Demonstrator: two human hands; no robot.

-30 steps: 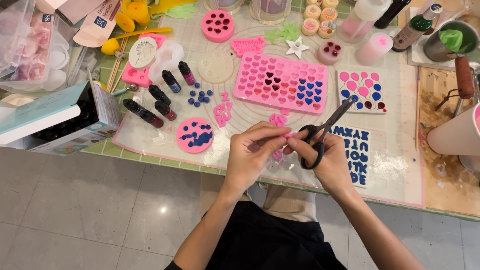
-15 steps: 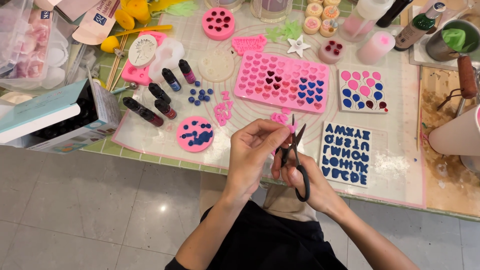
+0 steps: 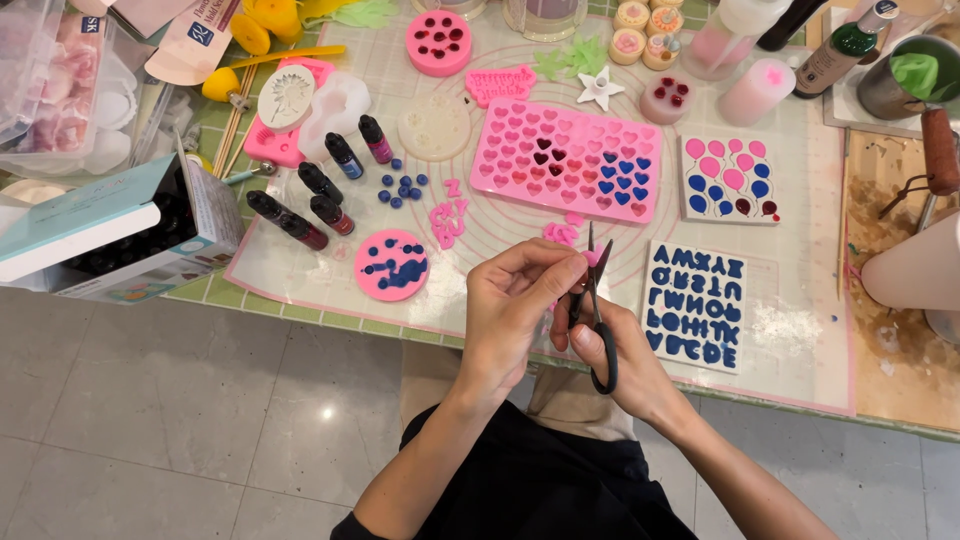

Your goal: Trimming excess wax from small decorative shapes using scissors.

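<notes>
Down at the near edge of the table in the head view, the left hand (image 3: 515, 300) pinches a small pink piece (image 3: 594, 257) between thumb and fingertips, the piece showing at about two o'clock from the middle of that hand. At four o'clock from the left hand, the right hand (image 3: 610, 350) grips the black scissors (image 3: 597, 300), its fingers through the loop handles; the blades point up toward twelve o'clock, slightly parted, with their tips right at the pink piece, touching or just beside it, I cannot tell which. Both hands are thus closed on something, and they sit just beside each other over the pale work mat (image 3: 790, 330). At twelve o'clock from the hands lies the long pink heart mould (image 3: 565, 160), some hearts filled dark red and blue. At three o'clock from the hands is the white letter mould (image 3: 695, 305) filled with blue, and beyond it at one o'clock the balloon mould (image 3: 730, 180) with pink and blue fills. At nine o'clock lies the round pink mould (image 3: 392, 265) with blue splashes, and further at ten o'clock a cluster of small dark dye bottles (image 3: 320, 195), near loose blue beads (image 3: 400, 188). Far at nine o'clock an open box (image 3: 110, 225) rests on the table edge.
</notes>
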